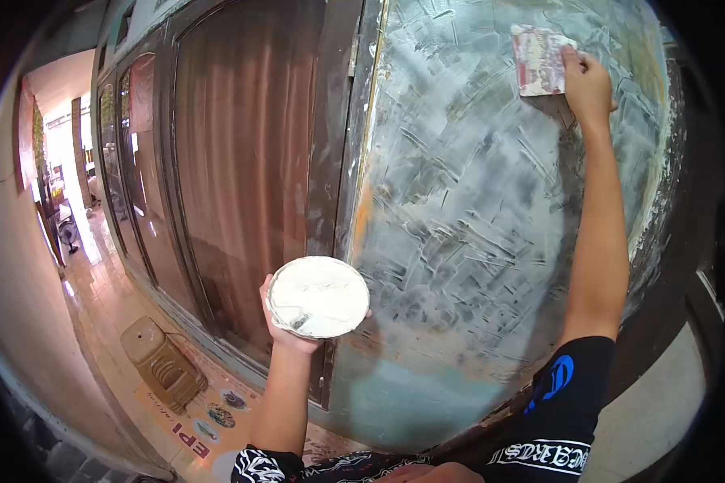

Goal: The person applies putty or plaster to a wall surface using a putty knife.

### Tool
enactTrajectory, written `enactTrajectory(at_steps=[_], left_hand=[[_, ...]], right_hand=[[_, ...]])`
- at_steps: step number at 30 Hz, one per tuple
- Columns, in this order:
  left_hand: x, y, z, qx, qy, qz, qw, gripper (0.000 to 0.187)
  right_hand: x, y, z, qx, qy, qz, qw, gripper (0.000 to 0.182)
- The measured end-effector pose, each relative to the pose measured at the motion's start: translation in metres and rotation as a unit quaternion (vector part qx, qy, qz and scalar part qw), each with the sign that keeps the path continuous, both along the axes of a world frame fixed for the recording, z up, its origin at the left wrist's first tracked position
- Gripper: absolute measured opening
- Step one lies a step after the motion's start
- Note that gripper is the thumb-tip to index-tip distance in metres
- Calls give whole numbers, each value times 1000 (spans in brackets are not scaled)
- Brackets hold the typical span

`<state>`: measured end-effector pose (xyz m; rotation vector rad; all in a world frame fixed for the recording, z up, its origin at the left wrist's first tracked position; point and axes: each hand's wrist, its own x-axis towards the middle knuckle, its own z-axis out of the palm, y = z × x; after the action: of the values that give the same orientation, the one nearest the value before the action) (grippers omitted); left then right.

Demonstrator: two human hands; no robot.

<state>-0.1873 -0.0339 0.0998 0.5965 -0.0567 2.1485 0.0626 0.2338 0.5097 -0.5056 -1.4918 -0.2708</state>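
Note:
My left hand [298,340] holds a round container [318,296] from below, its top covered with white paste. A small dark patch shows near the front edge of the paste. Up at the right, my right hand [590,84] grips a flat square scraper [542,60], reddish and smeared with white, by its right edge. The scraper is at the surface of a grey-green wall panel [459,201], which carries many white streaks and dark marks. Whether the scraper's edge touches the wall is hard to tell.
Left of the panel are dark-framed glass doors [242,161] with a brown curtain behind. A brown plastic chair [161,362] stands on the floor beside a printed banner [209,423]. Farther back, a fan [68,232] stands in the passage.

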Motion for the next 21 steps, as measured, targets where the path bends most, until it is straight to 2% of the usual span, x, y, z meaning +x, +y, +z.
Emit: enactTrajectory(at_steps=[1, 3, 5, 7, 8, 10, 11, 12, 14, 15, 17, 18, 19, 20, 21], left_hand=[[-1, -1, 1, 3, -2, 1, 1000, 73], [-1, -2, 2, 9, 1, -9, 1000, 75], [0, 1, 2, 21, 3, -25, 999, 76], [3, 5, 4, 39, 21, -44, 998, 72], [3, 7, 3, 28, 6, -41, 999, 72], [3, 7, 3, 20, 12, -36, 999, 72], [2, 7, 3, 12, 13, -32, 999, 72], [1, 5, 5, -5, -8, -17, 1000, 75], [-2, -3, 7, 7, 1, -12, 1000, 75], [-4, -5, 6, 19, 9, -9, 1000, 76], [-7, -4, 5, 27, 10, -11, 1000, 77], [-7, -3, 5, 23, 5, -9, 1000, 75], [-7, -2, 6, 20, 1, -7, 1000, 72], [-6, -2, 7, 27, -12, -21, 999, 71], [-4, -1, 7, 27, -12, -22, 999, 71]], right_hand=[[5, -4, 0, -13, -21, 75, 997, 36], [-30, -20, -37, 48, -29, 148, 987, 36], [-60, -58, -81, 103, -164, 43, 980, 35], [-87, -56, -96, 70, -253, -36, 964, 33], [-88, -58, -88, 48, -257, -62, 963, 33], [-79, -29, -46, 47, -138, -107, 984, 35], [-56, -32, -25, 29, -102, -89, 990, 37], [-39, 15, 7, 22, -34, 44, 998, 43], [-1, 2, 21, 29, 35, -81, 996, 43], [-2, -2, 14, 31, 32, -81, 996, 43], [-16, -14, -3, -8, -49, 111, 993, 42], [-45, -12, -23, 90, -73, 197, 974, 33], [-65, -34, -51, 136, -106, 62, 983, 30], [-81, -58, -72, 96, -198, 32, 975, 32], [-94, -62, -78, 97, -198, 31, 975, 32]])
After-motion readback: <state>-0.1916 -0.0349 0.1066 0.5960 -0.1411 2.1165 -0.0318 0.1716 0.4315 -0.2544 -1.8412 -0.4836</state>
